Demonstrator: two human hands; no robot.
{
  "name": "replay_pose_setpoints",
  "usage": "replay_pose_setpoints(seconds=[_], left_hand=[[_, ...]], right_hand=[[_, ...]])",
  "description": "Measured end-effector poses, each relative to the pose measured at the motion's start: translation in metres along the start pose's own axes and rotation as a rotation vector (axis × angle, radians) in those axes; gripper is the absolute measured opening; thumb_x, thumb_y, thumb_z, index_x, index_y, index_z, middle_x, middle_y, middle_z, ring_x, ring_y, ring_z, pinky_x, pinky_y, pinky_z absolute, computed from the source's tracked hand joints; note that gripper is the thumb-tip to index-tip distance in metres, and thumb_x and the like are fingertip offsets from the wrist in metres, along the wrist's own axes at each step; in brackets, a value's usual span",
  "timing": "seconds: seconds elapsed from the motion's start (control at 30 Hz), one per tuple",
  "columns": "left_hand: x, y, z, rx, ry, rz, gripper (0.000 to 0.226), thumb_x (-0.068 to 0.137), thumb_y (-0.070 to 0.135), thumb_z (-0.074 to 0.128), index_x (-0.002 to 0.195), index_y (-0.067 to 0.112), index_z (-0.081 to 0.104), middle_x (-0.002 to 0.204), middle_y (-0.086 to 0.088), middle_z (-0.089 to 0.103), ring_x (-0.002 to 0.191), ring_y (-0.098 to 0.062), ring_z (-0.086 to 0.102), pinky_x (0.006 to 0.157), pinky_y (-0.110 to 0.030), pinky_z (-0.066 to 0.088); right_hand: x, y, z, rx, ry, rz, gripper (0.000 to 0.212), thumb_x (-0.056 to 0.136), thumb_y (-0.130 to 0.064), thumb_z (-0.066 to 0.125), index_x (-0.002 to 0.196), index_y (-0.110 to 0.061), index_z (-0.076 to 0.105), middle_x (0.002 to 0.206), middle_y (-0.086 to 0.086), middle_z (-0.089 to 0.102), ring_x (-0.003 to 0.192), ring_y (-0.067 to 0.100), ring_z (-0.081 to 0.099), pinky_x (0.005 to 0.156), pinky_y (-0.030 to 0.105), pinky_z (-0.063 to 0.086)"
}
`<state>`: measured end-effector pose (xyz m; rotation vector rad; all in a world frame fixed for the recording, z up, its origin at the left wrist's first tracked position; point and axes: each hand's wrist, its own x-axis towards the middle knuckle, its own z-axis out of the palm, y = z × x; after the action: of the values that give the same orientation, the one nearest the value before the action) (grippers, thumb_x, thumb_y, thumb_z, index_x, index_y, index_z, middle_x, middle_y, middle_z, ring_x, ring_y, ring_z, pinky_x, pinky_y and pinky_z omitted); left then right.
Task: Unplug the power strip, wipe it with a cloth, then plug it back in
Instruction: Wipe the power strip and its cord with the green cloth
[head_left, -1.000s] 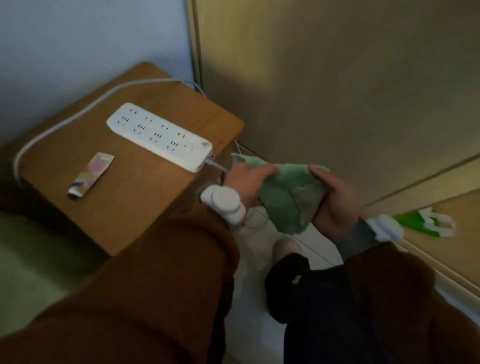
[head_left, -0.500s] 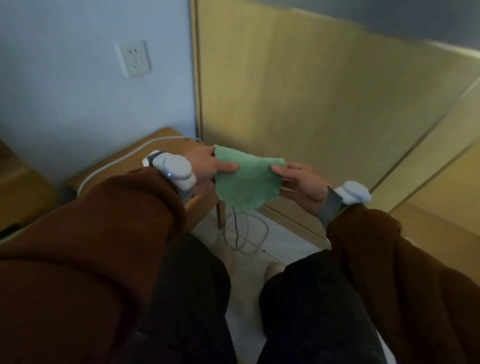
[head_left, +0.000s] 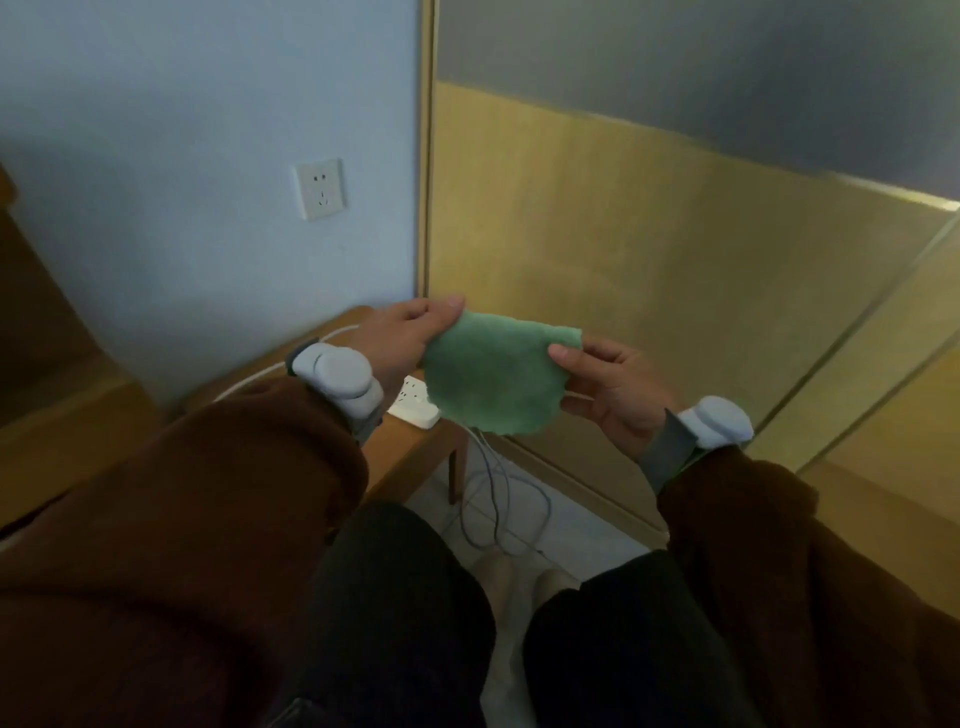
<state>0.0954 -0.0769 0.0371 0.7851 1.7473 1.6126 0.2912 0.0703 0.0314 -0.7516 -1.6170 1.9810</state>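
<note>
Power strip (head_left: 415, 404) — white, smooth plastic, with only its end showing — lies on the wooden tabletop (head_left: 400, 447) in the corner, mostly hidden behind the left wrist and the cloth. Both hands hold the green cloth (head_left: 493, 379) up in front of it: a soft, fuzzy piece with an uneven, rounded edge, stretched flat. The left hand (head_left: 402, 338) has its fingers pinched together on the upper left corner, and the right hand (head_left: 608, 384) clamps thumb and fingers on the right edge. Thin grey cable (head_left: 498, 499) hangs off the tabletop's edge and loops on the pale floor. A white wall socket (head_left: 319, 188) sits on the blue wall above — nothing is plugged into it.
</note>
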Motion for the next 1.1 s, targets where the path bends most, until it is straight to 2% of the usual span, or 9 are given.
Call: replay_pose_setpoints(seconds=[0.17, 0.3, 0.4, 0.53, 0.7, 0.83, 0.9, 1.0, 1.1], left_hand=[[0.002, -0.026, -0.002, -0.216, -0.198, -0.237, 0.057, 0.076, 0.044, 0.075, 0.124, 0.013, 0.068, 0.114, -0.006, 0.076, 0.101, -0.025, 0.073, 0.086, -0.042, 0.059], [0.014, -0.057, -0.019, -0.341, -0.087, -0.285, 0.045, 0.085, 0.006, 0.074, 0.128, 0.007, 0.063, 0.12, -0.016, 0.073, 0.107, -0.036, 0.071, 0.09, -0.052, 0.059], [0.029, -0.079, -0.027, -0.333, 0.073, -0.35, 0.029, 0.085, 0.011, 0.074, 0.114, 0.01, 0.072, 0.114, -0.017, 0.075, 0.101, -0.039, 0.073, 0.092, -0.056, 0.057], [0.04, -0.114, -0.027, 0.012, 0.269, -0.329, 0.027, 0.07, 0.035, 0.076, 0.095, 0.023, 0.074, 0.102, -0.005, 0.077, 0.097, -0.03, 0.072, 0.093, -0.052, 0.057], [0.037, -0.14, -0.005, 0.297, 0.24, -0.29, 0.02, 0.095, 0.031, 0.064, 0.115, 0.026, 0.063, 0.11, 0.003, 0.068, 0.099, -0.016, 0.065, 0.087, -0.035, 0.055], [0.03, -0.142, 0.012, 0.215, 0.012, -0.239, 0.043, 0.09, 0.044, 0.07, 0.13, 0.035, 0.056, 0.117, 0.015, 0.067, 0.101, 0.002, 0.065, 0.083, -0.017, 0.054], [0.03, -0.147, 0.01, 0.2, -0.066, -0.209, 0.045, 0.085, 0.031, 0.078, 0.125, 0.035, 0.058, 0.112, 0.014, 0.07, 0.098, 0.005, 0.067, 0.077, -0.01, 0.053], [0.04, -0.153, -0.003, 0.295, 0.028, -0.187, 0.032, 0.089, 0.016, 0.075, 0.109, 0.039, 0.066, 0.095, 0.016, 0.075, 0.087, 0.001, 0.07, 0.075, -0.018, 0.058], [0.062, -0.141, -0.026, 0.339, 0.231, -0.194, 0.016, 0.094, 0.022, 0.069, 0.1, 0.036, 0.066, 0.082, 0.019, 0.067, 0.073, 0.002, 0.066, 0.059, -0.013, 0.054]], right_hand=[[0.027, 0.014, 0.017, 0.102, 0.019, 0.009, 0.031, 0.078, -0.008, 0.077, 0.109, -0.011, 0.075, 0.103, 0.007, 0.078, 0.087, 0.021, 0.074, 0.076, 0.038, 0.061], [0.051, 0.036, 0.025, 0.075, 0.018, 0.093, 0.032, 0.082, -0.001, 0.076, 0.112, -0.011, 0.071, 0.098, 0.005, 0.078, 0.079, 0.019, 0.075, 0.06, 0.031, 0.061], [0.068, 0.062, 0.032, 0.007, 0.033, 0.146, 0.035, 0.078, -0.002, 0.079, 0.112, -0.01, 0.071, 0.105, 0.009, 0.078, 0.086, 0.028, 0.075, 0.066, 0.039, 0.063], [0.082, 0.109, 0.039, -0.093, 0.062, 0.195, 0.03, 0.077, -0.008, 0.083, 0.106, -0.011, 0.072, 0.101, 0.007, 0.078, 0.089, 0.031, 0.076, 0.068, 0.045, 0.063], [0.088, 0.156, 0.045, -0.144, 0.108, 0.229, 0.022, 0.084, -0.015, 0.079, 0.105, -0.012, 0.073, 0.1, 0.01, 0.077, 0.086, 0.03, 0.075, 0.057, 0.038, 0.06], [0.09, 0.158, 0.051, -0.029, 0.052, 0.222, 0.031, 0.098, -0.036, 0.059, 0.1, -0.008, 0.072, 0.1, 0.013, 0.076, 0.088, 0.032, 0.075, 0.063, 0.046, 0.061], [0.095, 0.154, 0.052, 0.005, -0.061, 0.233, 0.043, 0.096, -0.044, 0.054, 0.092, -0.005, 0.07, 0.102, 0.016, 0.076, 0.09, 0.034, 0.075, 0.065, 0.047, 0.061], [0.108, 0.15, 0.044, 0.091, -0.194, 0.28, 0.05, 0.085, -0.051, 0.056, 0.094, -0.004, 0.07, 0.107, 0.02, 0.075, 0.093, 0.038, 0.074, 0.07, 0.046, 0.063], [0.125, 0.161, 0.031, -0.161, -0.091, 0.173, 0.022, 0.09, -0.034, 0.068, 0.097, -0.014, 0.071, 0.102, 0.01, 0.077, 0.093, 0.029, 0.074, 0.076, 0.044, 0.062]])
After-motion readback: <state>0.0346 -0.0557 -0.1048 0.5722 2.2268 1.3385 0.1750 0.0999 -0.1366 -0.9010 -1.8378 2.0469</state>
